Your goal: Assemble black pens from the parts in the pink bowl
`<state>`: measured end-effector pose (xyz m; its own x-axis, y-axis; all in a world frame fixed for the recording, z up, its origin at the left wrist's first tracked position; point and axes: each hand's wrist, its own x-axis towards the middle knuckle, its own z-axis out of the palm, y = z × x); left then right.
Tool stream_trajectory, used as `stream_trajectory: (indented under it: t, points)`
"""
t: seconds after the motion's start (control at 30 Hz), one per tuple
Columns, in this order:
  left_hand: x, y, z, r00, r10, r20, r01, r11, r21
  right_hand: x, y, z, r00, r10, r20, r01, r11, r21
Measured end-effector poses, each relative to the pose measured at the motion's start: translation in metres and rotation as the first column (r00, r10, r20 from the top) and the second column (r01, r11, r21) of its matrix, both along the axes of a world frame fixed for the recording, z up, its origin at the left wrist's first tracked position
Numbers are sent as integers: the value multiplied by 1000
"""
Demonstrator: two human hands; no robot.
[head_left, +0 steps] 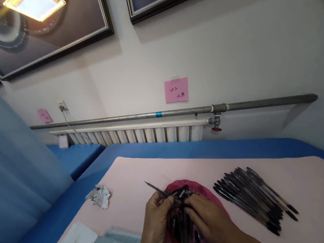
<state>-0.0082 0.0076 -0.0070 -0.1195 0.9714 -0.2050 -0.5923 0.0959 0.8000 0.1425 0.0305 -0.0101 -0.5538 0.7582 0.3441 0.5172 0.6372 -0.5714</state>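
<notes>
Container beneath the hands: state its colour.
The container is deep pink, almost magenta; its rim shows best in the head view.

The hands (155,220) partly hide the pink bowl (205,190).

You seem to be in a treatment or massage room: a blue curtain (16,166) hangs at the left of the frame, and a blue padded bed (203,147) under a pink sheet (137,170) spans the bottom, with a second blue bed (79,154) at middle left. A white radiator (160,134) lines the wall (230,56) behind.
</notes>
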Motion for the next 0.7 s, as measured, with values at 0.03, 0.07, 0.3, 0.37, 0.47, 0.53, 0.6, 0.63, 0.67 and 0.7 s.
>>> stream_trajectory:
  t: [0.03, 0.07, 0.3, 0.37, 0.47, 0.53, 0.6, 0.63, 0.67, 0.7]
  points:
    - [0, 0, 0, 1000, -1, -12, 1, 1000, 2, 0, 0, 0, 1000, -3, 1, 3, 1000, -15]
    - [0, 0, 0, 1000, -2, -25, 2, 1000, 4, -1, 0, 1, 1000, -8, 5, 8, 1000, -25]
    - [1, 0, -2, 996, 17, -92, -15, 1000, 21, -1, -1, 2, 998, -27, 48, 23, 997, 77]
    - [2, 0, -1, 995, 19, -102, -16, 999, 29, -1, -1, 2, 1000, -14, 20, 13, 998, 57]
    - [2, -1, 0, 993, 15, -121, -9, 999, 43, -3, -1, 2, 997, -9, -72, 2, 996, -93]
    - [2, -2, 1, 992, 6, -129, -1, 999, 36, -5, -1, 3, 990, 0, -141, -34, 971, -237]
    - [1, -3, 3, 991, 0, -136, 3, 1000, 26, -5, 0, 5, 983, 10, -185, -71, 942, -328]
    - [-1, -3, 5, 990, 4, -138, -1, 1000, 22, -5, 0, 7, 980, 9, -198, -77, 938, -338]
    - [-3, -3, 7, 990, 14, -142, -11, 1000, 21, -3, 2, 9, 978, -1, -210, -70, 942, -329]
    - [-6, -3, 10, 989, 25, -143, -22, 1000, 21, -1, 4, 13, 975, -22, -223, -49, 951, -306]
